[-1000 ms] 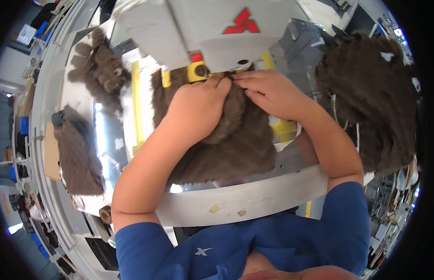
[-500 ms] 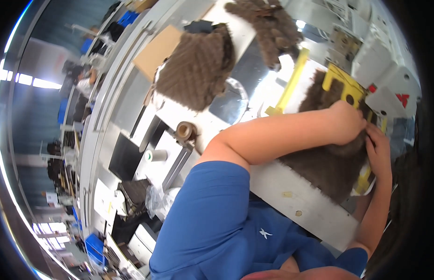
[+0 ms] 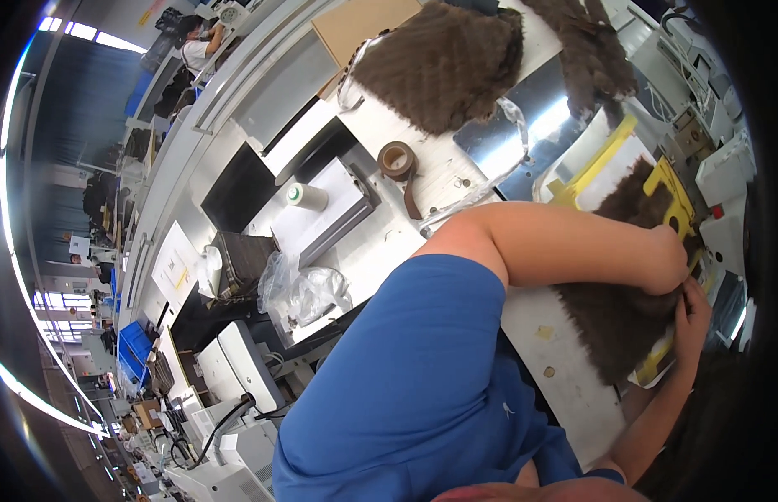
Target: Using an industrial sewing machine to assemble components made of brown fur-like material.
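A brown fur piece (image 3: 606,322) lies on the white work surface at the right, partly over a yellow-edged sheet. My left hand (image 3: 661,261) is closed at its right edge, knuckles up, its fingertips hidden from view. Close against it, my right hand (image 3: 694,318) pinches the same edge with bent fingers. A yellow plate with holes (image 3: 663,194) borders the fur just beyond my left hand. Both hands work beside a white machine (image 3: 725,171).
A larger brown fur panel (image 3: 443,67) lies farther off near cardboard (image 3: 355,33), with more fur (image 3: 590,63) at the back. A brown tape roll (image 3: 397,159), white thread cone (image 3: 307,197) and clear plastic bag (image 3: 309,293) are leftward. Another person (image 3: 196,52) sits far left.
The view has swung left, so the scene sits farther right in the picture. Both hands stay together at the fur's edge.
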Available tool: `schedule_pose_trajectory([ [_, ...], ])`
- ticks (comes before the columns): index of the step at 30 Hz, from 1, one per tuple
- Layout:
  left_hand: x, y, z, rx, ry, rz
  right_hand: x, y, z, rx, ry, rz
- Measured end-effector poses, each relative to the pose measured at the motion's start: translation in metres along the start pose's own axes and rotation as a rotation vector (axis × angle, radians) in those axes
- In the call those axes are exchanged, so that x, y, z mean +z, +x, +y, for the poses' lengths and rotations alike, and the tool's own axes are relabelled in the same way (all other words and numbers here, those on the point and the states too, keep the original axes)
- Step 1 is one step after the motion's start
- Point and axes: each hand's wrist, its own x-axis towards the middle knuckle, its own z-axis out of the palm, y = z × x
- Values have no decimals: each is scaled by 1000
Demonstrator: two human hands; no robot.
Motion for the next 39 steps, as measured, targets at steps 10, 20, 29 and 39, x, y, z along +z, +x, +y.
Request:
schedule_pose_trajectory([
  [10, 7, -37, -11, -46, -82, 219, 6, -3, -2, -11, -153, -16],
  [20, -11, -47, -8, 77, -266, 252, -3, -50, -25, 603, 529, 218],
  [29, -2, -44, 11, 347, 36, 271, -13, -90, 47, 699, 922, 450],
  [39, 19, -41, 20, 545, -14, 488, 8, -92, 1, 668, 613, 433],
])
